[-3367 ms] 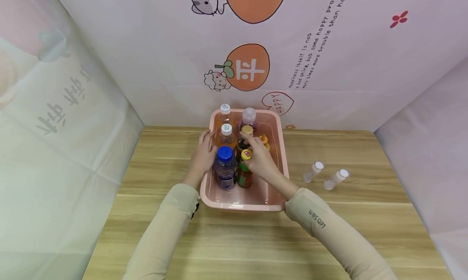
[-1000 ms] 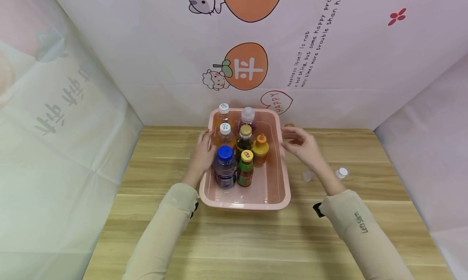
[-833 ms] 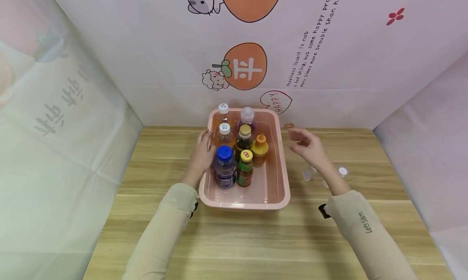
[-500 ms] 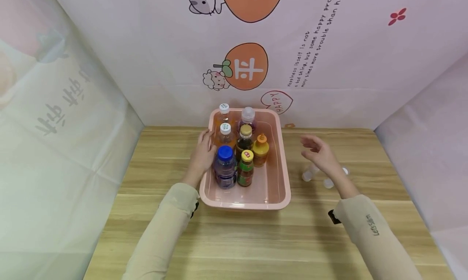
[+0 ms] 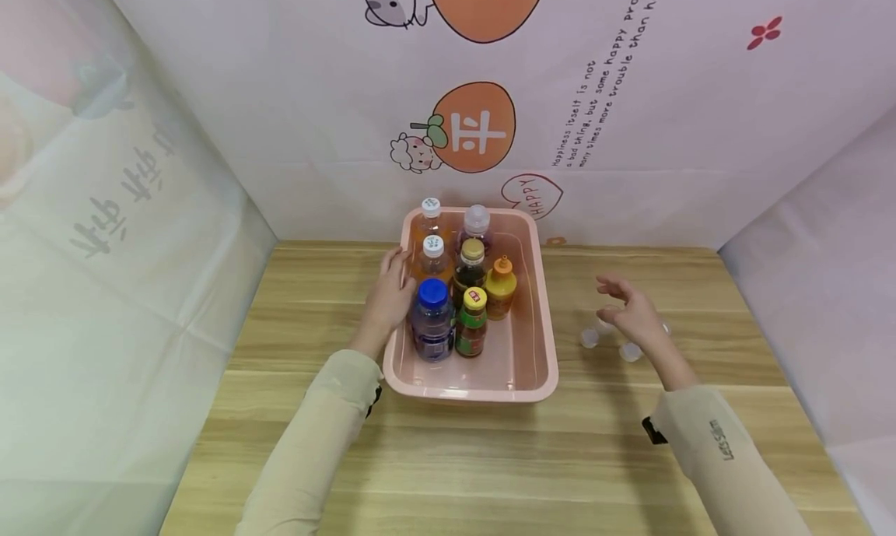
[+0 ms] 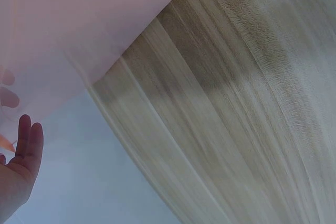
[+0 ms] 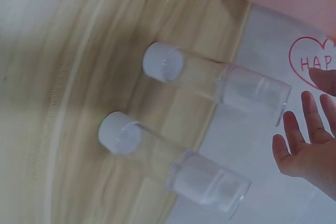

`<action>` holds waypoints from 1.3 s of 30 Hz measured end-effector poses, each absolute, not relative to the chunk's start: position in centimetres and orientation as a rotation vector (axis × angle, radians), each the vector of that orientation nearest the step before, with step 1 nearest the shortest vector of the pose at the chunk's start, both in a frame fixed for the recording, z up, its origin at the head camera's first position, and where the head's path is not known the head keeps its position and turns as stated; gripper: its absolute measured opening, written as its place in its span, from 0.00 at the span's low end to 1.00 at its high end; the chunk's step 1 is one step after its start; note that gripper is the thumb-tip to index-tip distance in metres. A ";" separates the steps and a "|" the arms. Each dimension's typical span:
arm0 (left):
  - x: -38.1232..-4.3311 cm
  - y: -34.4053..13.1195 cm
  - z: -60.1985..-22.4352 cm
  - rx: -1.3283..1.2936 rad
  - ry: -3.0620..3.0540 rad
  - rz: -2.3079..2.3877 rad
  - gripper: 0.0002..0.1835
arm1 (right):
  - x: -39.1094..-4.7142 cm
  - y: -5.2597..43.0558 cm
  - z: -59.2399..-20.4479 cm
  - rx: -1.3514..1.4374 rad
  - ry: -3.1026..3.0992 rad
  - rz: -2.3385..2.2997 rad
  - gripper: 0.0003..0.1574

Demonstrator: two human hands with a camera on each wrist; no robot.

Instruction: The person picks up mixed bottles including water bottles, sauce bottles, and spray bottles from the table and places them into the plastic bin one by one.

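Observation:
A pink basin [image 5: 532,349] stands on the wooden table, with several upright bottles in its left and middle part. They include a blue-capped bottle [image 5: 432,322], a yellow-capped bottle [image 5: 471,322], a yellow squeeze bottle [image 5: 500,293], a gold-capped dark bottle [image 5: 470,275] and white-capped orange bottles. At the basin's left rim rests my left hand [image 5: 387,299], two of its fingers straight in the left wrist view. My right hand [image 5: 635,316] hovers with spread fingers over two small clear bottles, one left [image 7: 199,74] and one right [image 7: 173,156]. It holds nothing and partly hides them in the head view.
A printed cloth [image 5: 336,131] hangs behind the table, close to the basin's back rim. More pale cloth [image 5: 805,287] borders the right side, and another sheet [image 5: 140,326] the left. Bare wood [image 5: 448,474] shows in front of the basin.
My right hand has left the bottles in the basin, crossed its right rim and moved right and toward me, over the small clear bottles. My left hand stays at the rim.

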State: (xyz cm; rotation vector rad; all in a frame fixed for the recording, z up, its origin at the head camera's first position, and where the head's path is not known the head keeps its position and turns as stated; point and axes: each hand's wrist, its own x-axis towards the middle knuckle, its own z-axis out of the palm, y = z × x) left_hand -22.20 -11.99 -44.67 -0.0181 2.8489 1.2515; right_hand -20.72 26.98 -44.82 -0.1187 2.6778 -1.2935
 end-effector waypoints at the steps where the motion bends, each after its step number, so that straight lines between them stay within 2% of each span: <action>1: -22.2 -12.0 -44.7 -0.017 2.848 1.252 0.28 | -20.7 27.1 -45.0 -0.116 2.678 -1.286 0.40; 11: -22.2 -12.0 -44.8 -0.023 2.840 1.258 0.28 | -20.2 27.8 -45.9 -0.120 2.693 -1.218 0.48; 39: -22.3 -12.1 -44.8 -0.030 2.830 1.257 0.28 | -20.1 27.6 -46.6 -0.032 2.746 -1.186 0.49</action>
